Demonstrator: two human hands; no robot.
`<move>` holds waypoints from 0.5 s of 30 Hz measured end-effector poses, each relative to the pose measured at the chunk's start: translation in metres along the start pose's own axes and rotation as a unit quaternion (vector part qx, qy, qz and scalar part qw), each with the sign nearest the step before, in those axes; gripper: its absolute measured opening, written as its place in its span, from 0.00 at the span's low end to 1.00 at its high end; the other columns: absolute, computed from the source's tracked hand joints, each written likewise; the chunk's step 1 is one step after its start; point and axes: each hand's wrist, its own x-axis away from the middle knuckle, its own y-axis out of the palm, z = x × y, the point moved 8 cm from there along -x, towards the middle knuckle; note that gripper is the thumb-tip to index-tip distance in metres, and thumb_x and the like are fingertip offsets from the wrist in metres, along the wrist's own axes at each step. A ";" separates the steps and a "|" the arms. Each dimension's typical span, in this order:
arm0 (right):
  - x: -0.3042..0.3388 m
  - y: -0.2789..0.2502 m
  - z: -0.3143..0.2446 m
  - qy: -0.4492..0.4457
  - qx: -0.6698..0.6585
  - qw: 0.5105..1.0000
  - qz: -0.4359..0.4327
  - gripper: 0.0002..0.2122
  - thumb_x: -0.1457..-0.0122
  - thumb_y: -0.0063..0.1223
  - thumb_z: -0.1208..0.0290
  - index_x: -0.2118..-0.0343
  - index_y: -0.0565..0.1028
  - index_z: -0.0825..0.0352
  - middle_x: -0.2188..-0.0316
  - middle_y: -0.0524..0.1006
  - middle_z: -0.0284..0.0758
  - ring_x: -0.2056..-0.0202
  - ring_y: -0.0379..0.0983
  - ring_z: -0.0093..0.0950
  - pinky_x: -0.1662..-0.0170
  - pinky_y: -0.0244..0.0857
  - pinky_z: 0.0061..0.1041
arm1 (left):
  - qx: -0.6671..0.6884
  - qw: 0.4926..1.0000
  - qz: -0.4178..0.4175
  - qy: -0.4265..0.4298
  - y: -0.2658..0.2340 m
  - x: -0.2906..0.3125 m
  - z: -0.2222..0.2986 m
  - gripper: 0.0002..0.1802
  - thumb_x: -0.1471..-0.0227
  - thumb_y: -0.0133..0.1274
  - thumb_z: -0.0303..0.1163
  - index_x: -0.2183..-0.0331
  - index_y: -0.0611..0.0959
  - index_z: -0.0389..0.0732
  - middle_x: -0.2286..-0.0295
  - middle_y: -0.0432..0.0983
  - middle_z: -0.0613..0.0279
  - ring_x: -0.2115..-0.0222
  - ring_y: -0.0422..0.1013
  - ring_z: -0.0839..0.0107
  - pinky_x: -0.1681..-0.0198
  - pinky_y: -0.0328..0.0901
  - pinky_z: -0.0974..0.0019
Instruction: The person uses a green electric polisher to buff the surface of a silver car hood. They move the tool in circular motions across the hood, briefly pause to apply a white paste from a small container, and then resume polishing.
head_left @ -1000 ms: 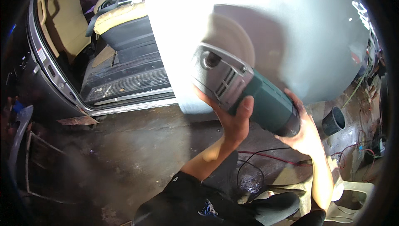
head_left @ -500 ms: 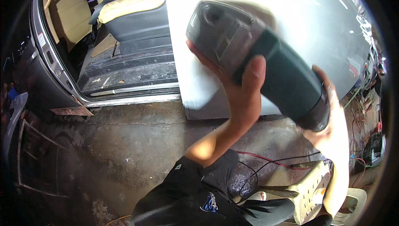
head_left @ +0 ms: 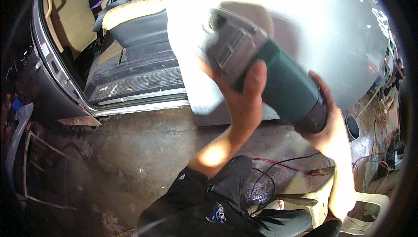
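Note:
A large angle grinder (head_left: 287, 80) with a dark green body and grey metal head slants across the middle, against the bare grey vehicle panel (head_left: 331, 49). Its head touches or nearly touches the brightly lit part of the panel; I cannot tell which, as the working face is hidden. My left hand (head_left: 244, 89) is closed round the head end, thumb on top and fingers mostly behind. At the lower right my right hand (head_left: 328, 123) wraps round the black rear end of the tool.
Left of the panel a door opening shows the step (head_left: 139, 80) and a yellow-covered seat (head_left: 135, 12). Black and red cables (head_left: 283, 164) cross the stained floor (head_left: 143, 150). A beige plastic chair (head_left: 370, 200) stands at lower right, and a metal frame (head_left: 27, 163) at far left.
The angle grinder and both hands have shifted left in view, its rear end slightly lower. The view itself has also moved a little. Both hands keep their hold.

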 end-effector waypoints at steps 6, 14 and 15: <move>0.042 0.042 0.112 -0.031 -0.127 0.991 0.034 0.56 0.65 0.74 0.72 0.31 0.49 0.67 0.35 0.59 0.45 0.35 0.57 0.37 0.33 0.52 0.37 | -0.013 0.988 -0.133 -0.078 0.018 0.052 -0.055 0.68 0.53 0.67 0.41 0.32 0.31 0.41 0.37 0.48 0.39 0.38 0.57 0.51 0.37 0.58 0.51; 0.027 0.089 0.113 0.044 -0.263 0.956 0.122 0.56 0.64 0.71 0.82 0.30 0.46 0.61 0.37 0.62 0.44 0.38 0.62 0.37 0.36 0.58 0.37 | -0.205 0.933 -0.295 -0.008 0.046 0.013 -0.060 0.68 0.55 0.69 0.42 0.32 0.36 0.39 0.38 0.51 0.37 0.40 0.61 0.49 0.40 0.61 0.51; 0.022 0.098 0.100 0.017 -0.278 0.954 0.112 0.56 0.63 0.72 0.82 0.30 0.47 0.60 0.38 0.62 0.45 0.38 0.62 0.37 0.36 0.59 0.37 | -0.166 0.946 -0.277 -0.030 0.039 0.008 -0.050 0.67 0.54 0.69 0.43 0.32 0.36 0.38 0.40 0.55 0.39 0.42 0.64 0.50 0.40 0.62 0.51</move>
